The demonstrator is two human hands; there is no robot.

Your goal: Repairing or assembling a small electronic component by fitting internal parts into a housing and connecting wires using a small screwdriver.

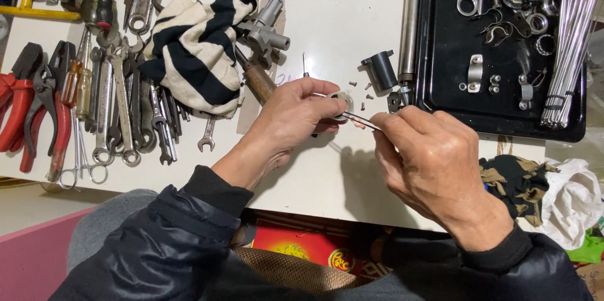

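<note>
This is a repair workshop, seen at a scuffed white workbench (340,11). Far left lie rows of steel open-ended spanners (123,106), red-handled pliers (19,109) and screwdrivers beside a black-and-cream striped rag (192,55). Far right, a black metal tray (453,62) holds small rings, clamps and brackets, with a bundle of thin steel spokes (569,37) along its edge.

White table (352,11), wrenches (119,106), red pliers (19,106), striped cloth (192,55), black tray (453,74), small screws (362,89)

Ring part (340,101): small, round, silver metal, pinched at its edge, held just above the white tabletop.
Tweezers (360,120): thin, silver, angled up-left, tips brought against the ring part.
</note>
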